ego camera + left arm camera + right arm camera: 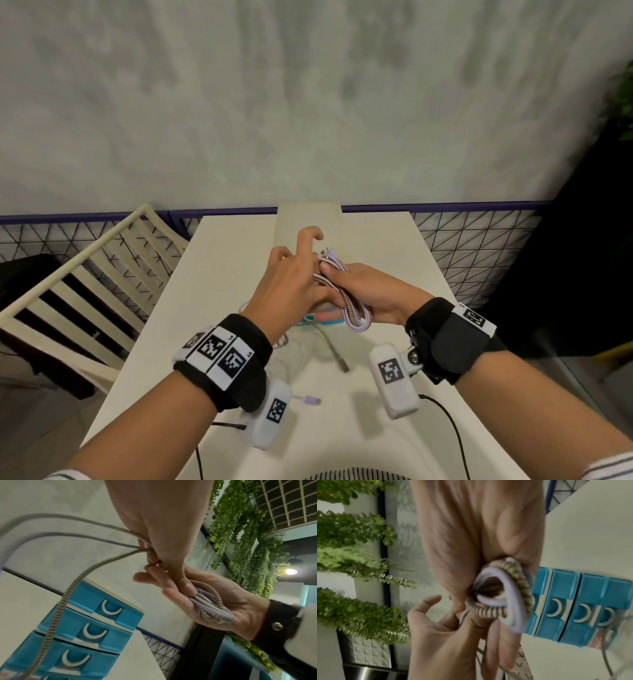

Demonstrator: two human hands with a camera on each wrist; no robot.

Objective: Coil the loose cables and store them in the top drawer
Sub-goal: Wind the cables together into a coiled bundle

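Observation:
My right hand [373, 291] grips a coiled bundle [356, 315] of lilac and striped braided cable above the white table [219, 274]. My left hand [291, 284] pinches loose strands just beside the bundle, with its index finger sticking out. In the left wrist view the striped cable [68, 595] and two grey strands run from my left hand [163, 527] down to the left, and the bundle [209, 601] lies in my right hand [240, 604]. The blue drawer unit [96, 601] stands behind with its drawers closed, its cream top [308, 219] beyond my hands.
A grey cable with a metal plug [337, 356] and a lilac plug [310, 400] lie on the table near me. A cream slatted chair [85, 274] stands left of the table. A mesh fence [479, 246] and a wall close off the back.

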